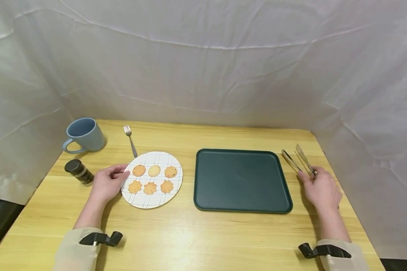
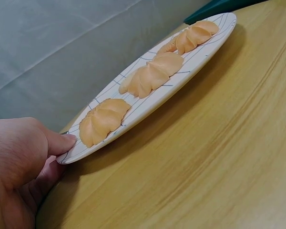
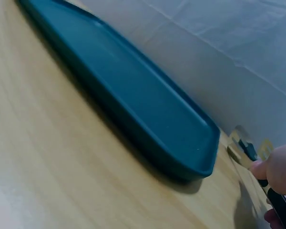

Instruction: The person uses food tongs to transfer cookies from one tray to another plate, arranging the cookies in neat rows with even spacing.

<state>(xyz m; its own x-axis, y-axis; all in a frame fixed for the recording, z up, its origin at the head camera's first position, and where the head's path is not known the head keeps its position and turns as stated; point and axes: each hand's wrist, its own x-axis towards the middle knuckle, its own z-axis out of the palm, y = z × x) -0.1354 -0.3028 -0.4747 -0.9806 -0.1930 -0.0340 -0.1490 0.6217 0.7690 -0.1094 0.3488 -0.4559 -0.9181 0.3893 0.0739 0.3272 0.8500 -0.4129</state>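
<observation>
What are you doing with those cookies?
A person sits at a wooden table. The left hand holds the rim of a checked plate carrying six cookies. The right hand grips a pair of tongs lying beside a dark green tray, which has nothing on it. A blue mug, a fork and a small jar sit nearby.

a blue mug (image 1: 85, 134) stands at the far left corner of the wooden table (image 1: 203, 241), its handle turned toward the near left. just right of it a metal fork (image 1: 130, 139) lies with its tines pointing away. nearer, by the left edge, a small dark-lidded jar (image 1: 79, 172) lies on its side, possibly a spice shaker, though its contents are too small to tell. a dark green tray (image 1: 241, 180) with rounded corners sits flat at the table's middle. wrinkled white cloth (image 1: 203, 64) hangs behind and along both sides.
</observation>
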